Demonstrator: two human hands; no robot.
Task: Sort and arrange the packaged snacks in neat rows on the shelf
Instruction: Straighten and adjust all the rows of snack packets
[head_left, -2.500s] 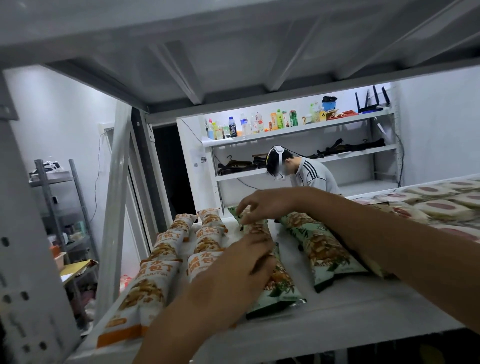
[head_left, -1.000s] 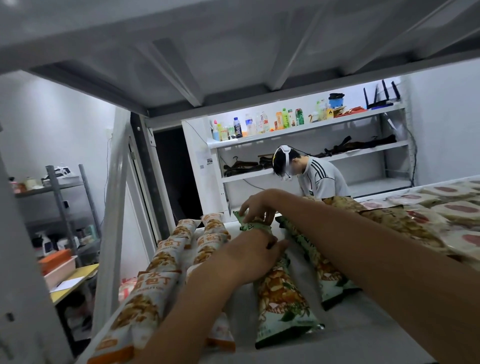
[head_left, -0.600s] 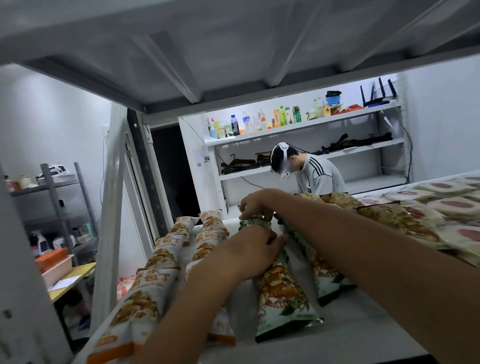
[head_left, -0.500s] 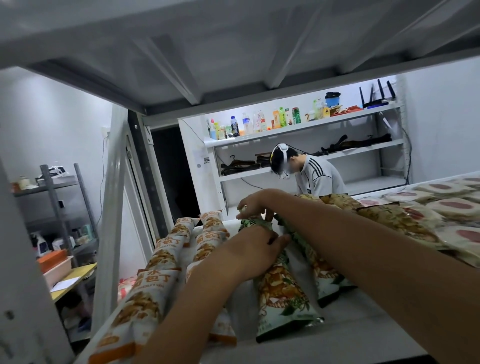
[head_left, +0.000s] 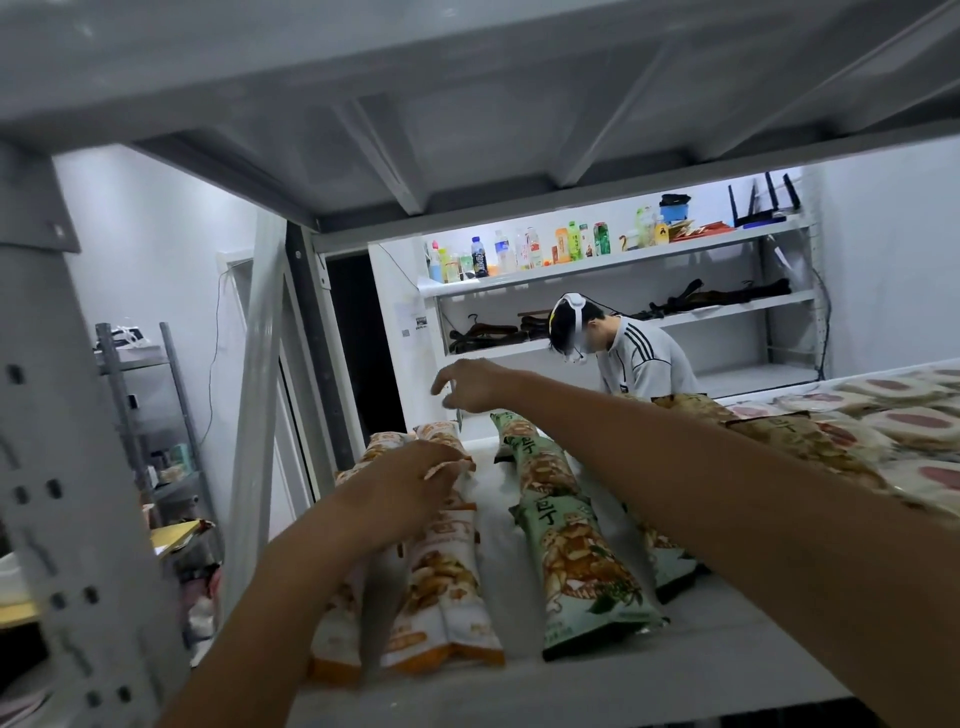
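The shelf bay is dimly lit, being shaded by the board overhead (head_left: 467, 119). The strongest light is seen well beyond the fingers (head_left: 439, 383) of the right hand (head_left: 480, 387), on the far shelving (head_left: 623, 262) (nearly blown out at its top tier). Slight blur is noted at the left hand (head_left: 410, 486), and the upright (head_left: 62, 467) left of it is bowed by the lens.

Two hands (head_left: 415, 483), two rows of orange packs (head_left: 441, 587), three visible green packs (head_left: 576, 561), one person (head_left: 639, 358) behind.

Orange snack packs (head_left: 447, 577), green snack packs (head_left: 576, 561), flat rows on shelf (head_left: 727, 649)
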